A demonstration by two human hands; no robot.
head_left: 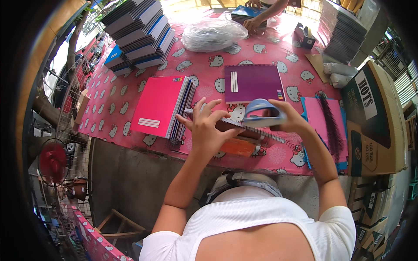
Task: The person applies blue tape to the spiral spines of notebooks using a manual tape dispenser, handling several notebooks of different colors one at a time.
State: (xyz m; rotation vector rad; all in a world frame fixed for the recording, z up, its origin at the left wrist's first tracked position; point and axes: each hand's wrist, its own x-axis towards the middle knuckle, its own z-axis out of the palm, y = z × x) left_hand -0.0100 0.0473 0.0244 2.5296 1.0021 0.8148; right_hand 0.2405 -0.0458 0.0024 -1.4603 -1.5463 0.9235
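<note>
My left hand [208, 126] pinches a spiral notebook [226, 123] between thumb and index finger, its other fingers spread. The notebook is tilted with its bound edge up, and a loose coil [278, 138] trails from it toward the right. My right hand [289, 116] grips a blue-grey, loop-shaped tool [261, 111] just above the coil; motion blur hides its exact kind. Below the notebook lies an orange piece [237, 147] near the table's front edge. A pink notebook [159, 106] tops a stack to the left. Beyond my hands lies a purple spiral notebook [253, 82].
Black coils [329, 122] lie over pink and blue covers at right, beside cardboard boxes [374, 117]. Tall notebook stacks [139, 35] stand far left. A plastic bag [213, 35] and tape dispenser [305, 37] sit farther back. Another person's hands [252, 24] touch blue notebooks.
</note>
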